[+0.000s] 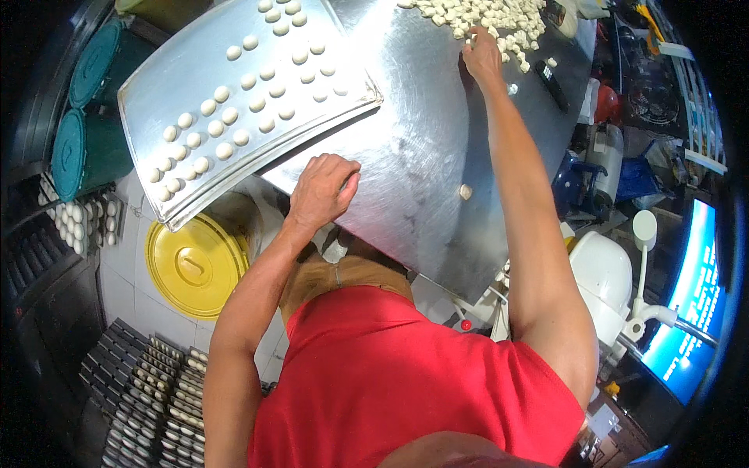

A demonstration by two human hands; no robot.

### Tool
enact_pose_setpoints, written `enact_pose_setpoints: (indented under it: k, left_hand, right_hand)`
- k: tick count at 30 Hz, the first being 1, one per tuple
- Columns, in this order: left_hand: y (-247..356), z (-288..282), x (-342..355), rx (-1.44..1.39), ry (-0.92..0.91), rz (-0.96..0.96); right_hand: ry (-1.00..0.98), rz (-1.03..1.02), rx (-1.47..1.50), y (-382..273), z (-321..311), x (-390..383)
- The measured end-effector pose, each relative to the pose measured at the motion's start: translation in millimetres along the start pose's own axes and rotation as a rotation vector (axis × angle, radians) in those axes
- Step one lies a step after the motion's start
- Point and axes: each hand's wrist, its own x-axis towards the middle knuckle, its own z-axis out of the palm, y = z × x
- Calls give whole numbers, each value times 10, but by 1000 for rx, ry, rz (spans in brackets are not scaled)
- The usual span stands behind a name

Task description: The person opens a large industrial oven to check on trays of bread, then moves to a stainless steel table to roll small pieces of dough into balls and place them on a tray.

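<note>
On the steel table (pixel 406 117), a pile of small cut dough pieces (pixel 491 14) lies at the far edge. My right hand (pixel 484 58) reaches to its near side, thumb and fingers closing around a small dough piece (pixel 470 40). My left hand (pixel 321 191) rests at the table's near left edge, fingers curled under; what is beneath them, if anything, is hidden. Left of it, a metal sheet tray (pixel 168 93) carries loose rows of round dough balls (pixel 225 150). A lone dough piece (pixel 466 191) sits on the steel between my arms.
A black handheld device (pixel 551 84) lies right of the pile. Below the tray stands a yellow lidded bucket (pixel 187 265), with teal bins (pixel 70 156) farther left. Racks of pale rounded pieces (pixel 148 398) fill the lower left. White equipment (pixel 602 269) and a lit screen (pixel 690 312) stand right.
</note>
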Motion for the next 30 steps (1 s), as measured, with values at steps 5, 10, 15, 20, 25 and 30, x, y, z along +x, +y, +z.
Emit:
enact_pose_setpoints:
  k: [5,10,15,20,25,30]
  left_hand:
    - [53,-13,17,79,31,-56]
    - [76,30,66,101,26,-38]
    - [30,18,23,138,47,-19]
    - [301,118,203,-294,268,-190]
    - [455,178,284,-1177,150,-715]
    - [93,-111,-181,-151,62,-323]
  right_hand:
    - [24,119,208,-72,11,276]
    - [-320,270,145,280,118,600]
    - [-132,257,609,-147,-331,318]
    - [-415,-152,729,-1126,-739,-1372]
    - [-632,-39,728,-1655,-994,-2201]
    - [-360,-287,429,-1056,-833,-2669]
